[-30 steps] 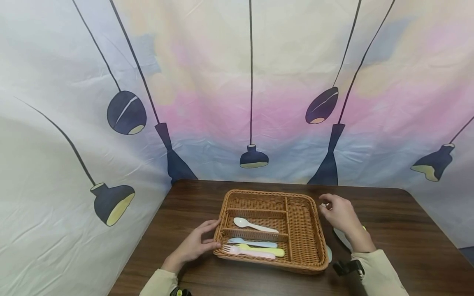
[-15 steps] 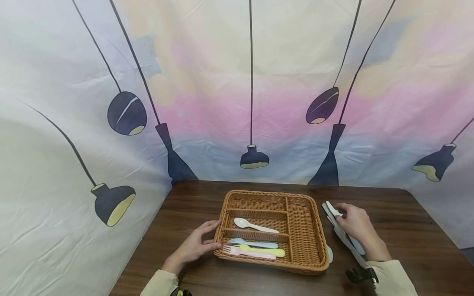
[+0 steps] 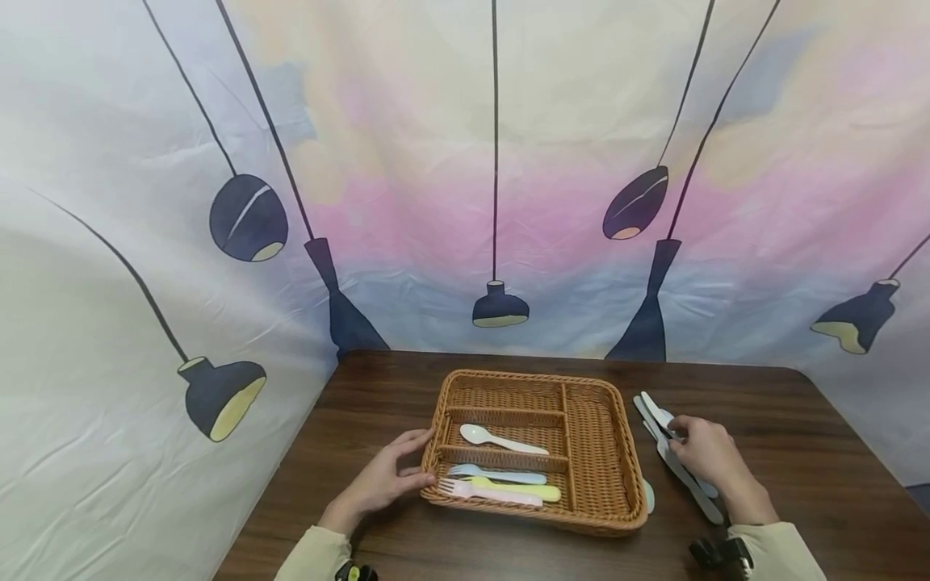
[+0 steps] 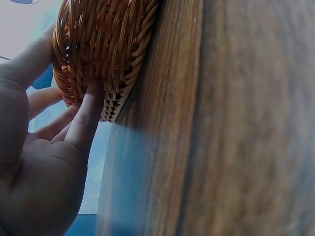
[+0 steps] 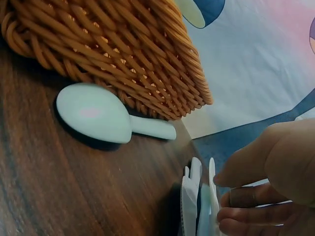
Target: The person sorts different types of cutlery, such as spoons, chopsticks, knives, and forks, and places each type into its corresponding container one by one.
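Observation:
A brown wicker basket (image 3: 606,452) with compartments holds a white spoon (image 3: 501,440) in the middle one. Its front compartment has a blue fork (image 3: 508,476), a yellow utensil (image 3: 534,491) and a pink fork (image 3: 487,492). My left hand (image 3: 381,478) rests against the basket's left side, fingers extended and touching the wicker in the left wrist view. To the right, my right hand (image 3: 710,458) is at a small pile of knives (image 3: 686,480) on the table. Its thumb and fingers pinch a white knife (image 5: 213,194), partly hidden by the hand.
A pale green spoon (image 5: 93,113) lies on the wooden table (image 3: 814,452) beside the basket's right side. Behind the table hangs a cloth (image 3: 567,234) printed with lamps. Dark straps with devices (image 3: 722,557) are on both wrists.
My right hand has moved from beside the basket's upper right to the right and nearer, uncovering the knives' far ends. My left hand and the basket have stayed put.

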Available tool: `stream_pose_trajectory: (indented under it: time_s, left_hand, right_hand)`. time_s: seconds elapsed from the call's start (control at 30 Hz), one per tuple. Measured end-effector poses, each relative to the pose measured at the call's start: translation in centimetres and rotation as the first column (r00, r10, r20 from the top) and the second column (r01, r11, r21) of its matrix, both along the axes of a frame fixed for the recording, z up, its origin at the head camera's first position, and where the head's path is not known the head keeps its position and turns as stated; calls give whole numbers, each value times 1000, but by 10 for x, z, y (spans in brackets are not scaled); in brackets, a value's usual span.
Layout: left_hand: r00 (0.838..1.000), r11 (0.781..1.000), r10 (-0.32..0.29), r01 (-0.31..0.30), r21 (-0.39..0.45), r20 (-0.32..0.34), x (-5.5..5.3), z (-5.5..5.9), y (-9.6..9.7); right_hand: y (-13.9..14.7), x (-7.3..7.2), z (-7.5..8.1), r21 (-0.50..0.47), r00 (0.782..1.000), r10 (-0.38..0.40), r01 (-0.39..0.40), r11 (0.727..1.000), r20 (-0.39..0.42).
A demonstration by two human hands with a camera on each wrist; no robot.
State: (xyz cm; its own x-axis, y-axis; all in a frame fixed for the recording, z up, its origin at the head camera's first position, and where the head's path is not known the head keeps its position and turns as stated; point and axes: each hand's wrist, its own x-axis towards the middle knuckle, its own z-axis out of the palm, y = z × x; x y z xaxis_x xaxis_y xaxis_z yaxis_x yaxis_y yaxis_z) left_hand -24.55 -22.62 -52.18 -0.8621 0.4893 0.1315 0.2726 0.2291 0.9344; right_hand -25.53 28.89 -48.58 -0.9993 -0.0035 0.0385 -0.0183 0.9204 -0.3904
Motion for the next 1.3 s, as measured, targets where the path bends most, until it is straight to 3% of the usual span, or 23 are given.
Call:
stream_pose_trajectory:
  time_s: [0.43,0.67,1.0,1.3]
  left_hand:
    - [1000,1000,5,-5,-5,1,0,-1,0]
    - [1000,1000,5,-5,-4,-5,0,0,0]
    - [1000,1000,5,-5,-3,-14,0,-1,0]
    - [1000,1000,-6,6,5,-14,0,-2,0]
  right_hand:
    - [3,-6,-5,78,996,-55,49,996,75]
    - [5,-6,-7,120,996,-42,32,992,79]
    - [4,-7,-4,117,982,-107,89,989,155]
    - [9,-6,-6,78,983,-115,105,991,142]
